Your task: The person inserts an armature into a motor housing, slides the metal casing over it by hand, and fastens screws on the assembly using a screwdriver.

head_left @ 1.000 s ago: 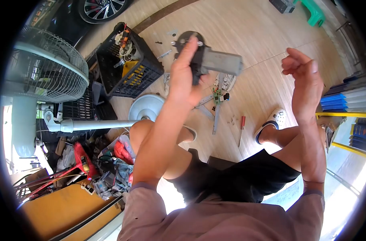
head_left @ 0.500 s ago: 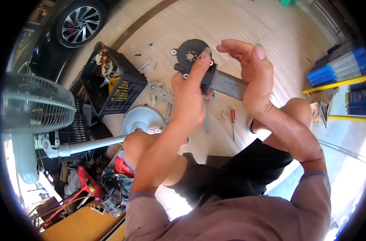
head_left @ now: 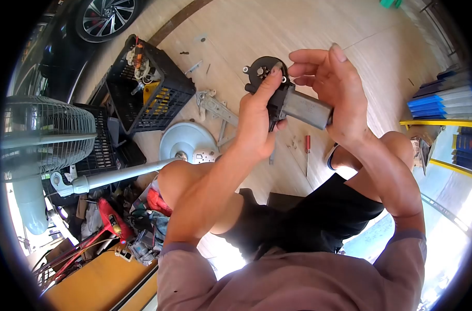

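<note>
From my distant view I can read no lettering, brand or number, neither on the grey-and-black metal motor [head_left: 304,110] nor on the silver-and-black multi-spoked car wheel [head_left: 109,12].

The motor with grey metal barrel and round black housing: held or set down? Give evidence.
Held in the left hand: its thumb lies on the housing, and a fingertip shows below the barrel.

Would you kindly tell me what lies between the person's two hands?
In the head view, the grey motor body lies between the left hand and the right hand.
</note>
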{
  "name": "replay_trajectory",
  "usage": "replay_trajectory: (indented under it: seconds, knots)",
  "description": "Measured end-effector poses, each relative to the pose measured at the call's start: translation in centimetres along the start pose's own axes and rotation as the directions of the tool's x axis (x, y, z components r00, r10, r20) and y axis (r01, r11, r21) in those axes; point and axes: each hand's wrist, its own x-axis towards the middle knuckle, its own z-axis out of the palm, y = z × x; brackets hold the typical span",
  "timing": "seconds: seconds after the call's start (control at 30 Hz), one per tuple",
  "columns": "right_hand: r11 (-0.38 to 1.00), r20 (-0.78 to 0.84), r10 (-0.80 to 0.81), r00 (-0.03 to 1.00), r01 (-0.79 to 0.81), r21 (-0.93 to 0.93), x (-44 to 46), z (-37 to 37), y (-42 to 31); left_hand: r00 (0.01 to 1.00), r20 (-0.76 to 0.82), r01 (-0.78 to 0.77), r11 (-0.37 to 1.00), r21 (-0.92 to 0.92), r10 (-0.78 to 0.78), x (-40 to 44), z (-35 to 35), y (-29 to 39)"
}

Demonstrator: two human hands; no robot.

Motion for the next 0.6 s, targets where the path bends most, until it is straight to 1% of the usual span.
replay_trajectory:
  seconds: [0.03,0.13,0.23,0.33,0.4,0.43,0.47,0.53,0.57,0.6]
  knots:
    - [1.0,0.0,-0.001,1.0,0.001,0.025,-0.1,-0.1,-0.1,1.0,0.017,0.005,1.0,0.004,-0.005,0.0,-0.1,-0.1]
    - [0.999,0.061,0.049,0.997,-0.049,0.002,-0.4,-0.2,-0.6,0.996,0.011,-0.083,0.996,-0.037,0.084,-0.4,1.0,-0.2]
    - [1.0,0.056,0.008,0.998,-0.006,-0.023,-0.4,-0.2,-0.9,0.997,0.071,-0.033,0.997,-0.066,0.038,-0.5,0.7,0.0]
    - [0.997,0.076,0.018,0.997,-0.012,-0.082,-0.1,-0.5,-0.8,0.995,0.07,-0.068,0.994,-0.083,0.073,-0.7,0.8,0.2]
    - [0.992,0.059,0.017,0.998,-0.01,-0.124,0.4,-1.1,-0.2,0.994,0.02,-0.102,0.993,-0.054,0.104,-0.7,0.9,0.6]
    - [0.989,0.047,0.028,0.999,-0.021,-0.147,0.5,-1.5,0.2,0.994,-0.01,-0.109,0.993,-0.043,0.109,-0.6,0.6,0.6]
    - [0.984,0.026,0.064,0.998,-0.058,-0.169,0.7,-2.0,0.5,0.991,0.02,-0.129,0.988,-0.087,0.131,-0.1,-0.1,0.6]
    - [0.969,-0.014,0.125,0.992,-0.125,-0.215,1.6,-2.9,0.9,0.977,-0.012,-0.211,0.973,-0.089,0.211,-0.4,-0.3,1.5]
    - [0.924,-0.044,0.127,0.991,-0.134,-0.359,1.7,-3.2,0.7,0.97,-0.068,-0.24,0.963,-0.121,0.233,-0.5,-0.3,1.9]
    - [0.885,0.004,0.108,0.994,-0.094,-0.457,1.9,-4.1,1.4,0.959,-0.126,-0.271,0.951,-0.151,0.253,-0.5,-0.5,2.3]
